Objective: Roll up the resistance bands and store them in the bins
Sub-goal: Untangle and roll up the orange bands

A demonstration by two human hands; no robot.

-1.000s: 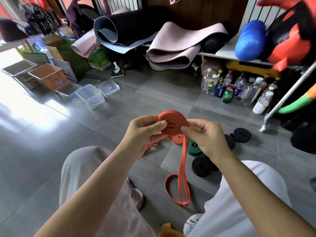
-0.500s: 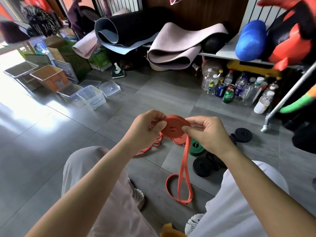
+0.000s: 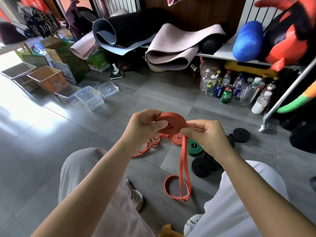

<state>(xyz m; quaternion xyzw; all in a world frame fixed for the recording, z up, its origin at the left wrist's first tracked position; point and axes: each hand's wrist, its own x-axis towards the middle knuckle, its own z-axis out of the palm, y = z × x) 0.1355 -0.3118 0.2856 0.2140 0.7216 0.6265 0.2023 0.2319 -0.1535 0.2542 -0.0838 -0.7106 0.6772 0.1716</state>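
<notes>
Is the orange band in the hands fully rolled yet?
Partly rolled. The left hand and right hand hold its coil, but a long tail hangs down, looping on the floor.

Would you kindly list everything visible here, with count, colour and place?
orange resistance band: one, orange, half-rolled coil between both hands, tail hanging to floor
rolled orange band: one, orange, floor beyond the hands
loose thin band: one, orange, floor, left of it
rolled green band: one, green, floor, right of the tail
rolled black bands: at least three, black, floor right
clear bins: several, transparent, floor left
orange bin: one, orange, far left
yoga mats: about three, black-blue and pink, shelf behind
bottles and cans: many, mixed, under shelf
blue ball: one, blue, shelf right
left hand: one, grips the coil
right hand: one, pinches the coil's edge
</notes>
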